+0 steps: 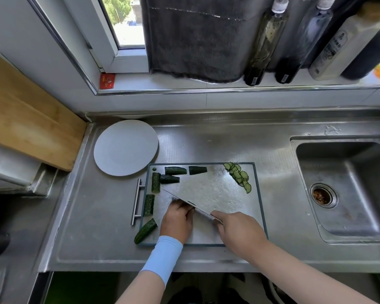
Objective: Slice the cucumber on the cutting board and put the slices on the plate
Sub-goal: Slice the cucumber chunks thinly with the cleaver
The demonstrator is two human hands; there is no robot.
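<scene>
A steel cutting board (256, 207) lies on the counter. Several dark green cucumber chunks (175, 170) sit along its far and left edges. One chunk (145, 231) overhangs the near left corner. A row of thin cucumber slices (238, 177) lies at the far right of the board. My right hand (239, 232) grips the handle of a wide cleaver (206, 189), whose shiny blade tilts across the middle of the board. My left hand (177, 218) is curled against the blade's left side, fingertips on a cucumber piece (191, 203) that is mostly hidden. The white plate (125, 148) stands bare beyond the board's far left corner.
A sink (347, 185) with a drain strainer opens to the right. A wooden board (29, 115) leans at the left. Bottles (263, 40) and a dark towel (195, 36) line the window sill behind. A bar handle (137, 201) runs along the cutting board's left side.
</scene>
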